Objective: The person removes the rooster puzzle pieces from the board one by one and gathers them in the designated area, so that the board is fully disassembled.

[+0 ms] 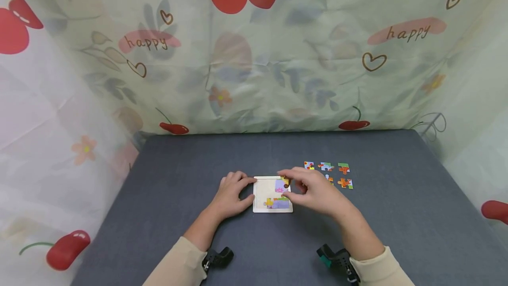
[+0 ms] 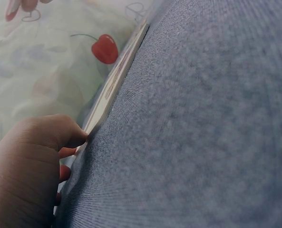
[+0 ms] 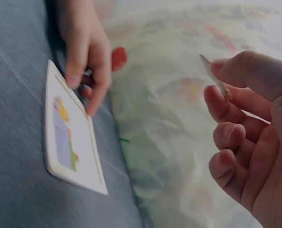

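Between thumb and forefinger my right hand pinches a jigsaw piece, purple with a pink pattern, raised over the right part of a pale puzzle tray. Seen edge-on in the right wrist view, the pinched piece is a thin sliver, and the other fingers curl below it. My left hand touches the tray's left edge with thumb and forefinger tips, as the left wrist view also shows. Along the tray's near side, toward the right, lie joined pieces in purple, yellow and green.
Several loose jigsaw pieces lie in two rows on the grey table beyond my right hand, which partly covers some. A printed curtain hangs behind the table. Each wrist wears a black camera strap.
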